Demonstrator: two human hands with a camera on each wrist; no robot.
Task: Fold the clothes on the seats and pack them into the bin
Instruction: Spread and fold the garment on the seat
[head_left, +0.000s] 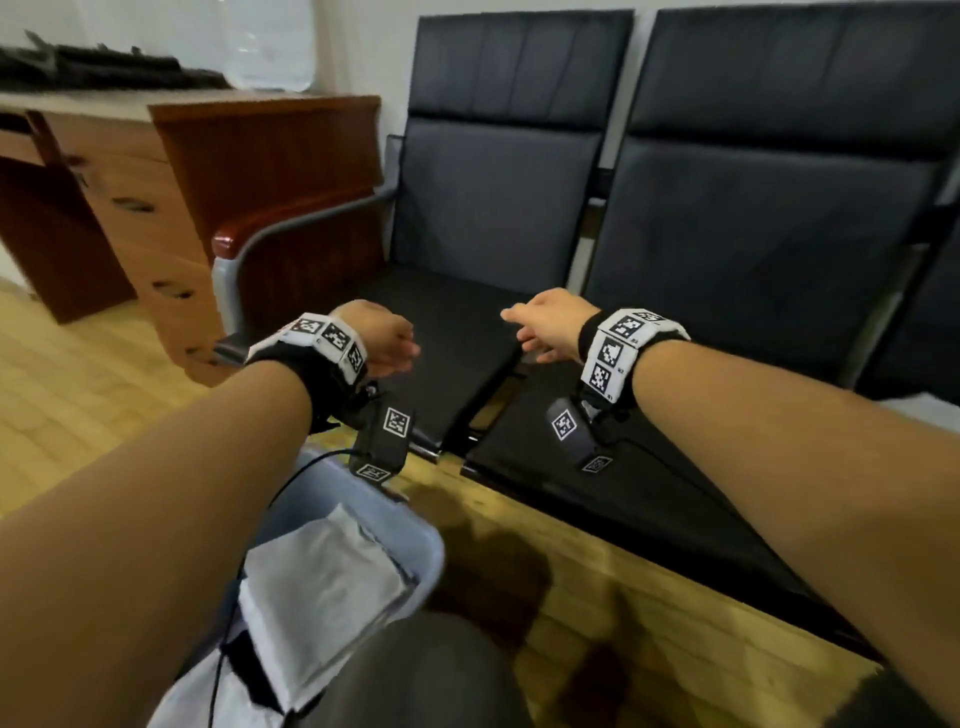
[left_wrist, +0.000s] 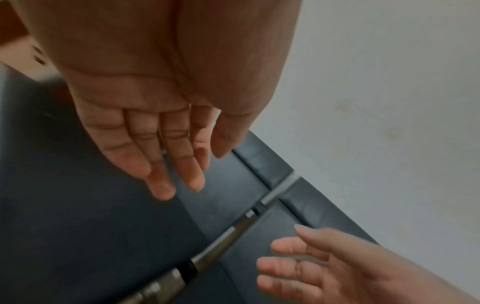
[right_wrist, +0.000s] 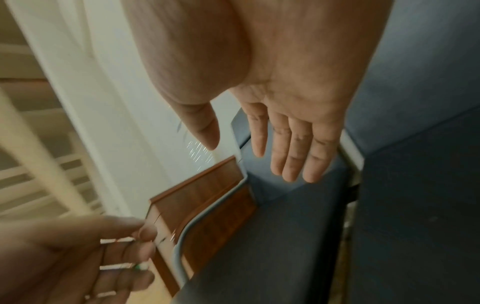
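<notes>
Your forearms are bare, with no sleeves in sight. On your left hand (head_left: 382, 338) side, a black wrist strap (head_left: 311, 364) carries a white band of square black-and-white fiducial markers. Below it hangs a black camera module (head_left: 384, 441) bearing two more such markers, and a thin black cable (head_left: 249, 545) trails from it back toward your body. Your right hand (head_left: 548, 325) side wears the same kit: a black strap with a white marker band (head_left: 618, 348) and a black marker-tagged camera module (head_left: 574, 434) beneath. Your knee (head_left: 426, 675) is clad in dark grey fabric.
</notes>
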